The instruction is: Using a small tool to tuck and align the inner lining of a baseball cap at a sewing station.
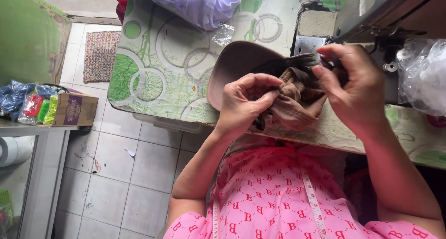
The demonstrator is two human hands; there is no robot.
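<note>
Green-and-white circle-patterned sewing table (158,67) over grey floor tiles (130,174); woven multicoloured mat (100,55) beyond. Lilac fabric heap (200,4) at the far edge, clear crumpled plastic bag (425,76) beside the grey sewing machine (371,11). Open brown cardboard box (74,110) on a side shelf, coloured packets (28,104) alongside. Left hand (246,104) and right hand (355,88), slightly apart, both pinching the brown cloth cap (260,74) at the near table edge.

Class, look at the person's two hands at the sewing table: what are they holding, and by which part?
Both the left hand and right hand grip a brown fabric cap by its bunched crown, not its stiff brim.
</note>
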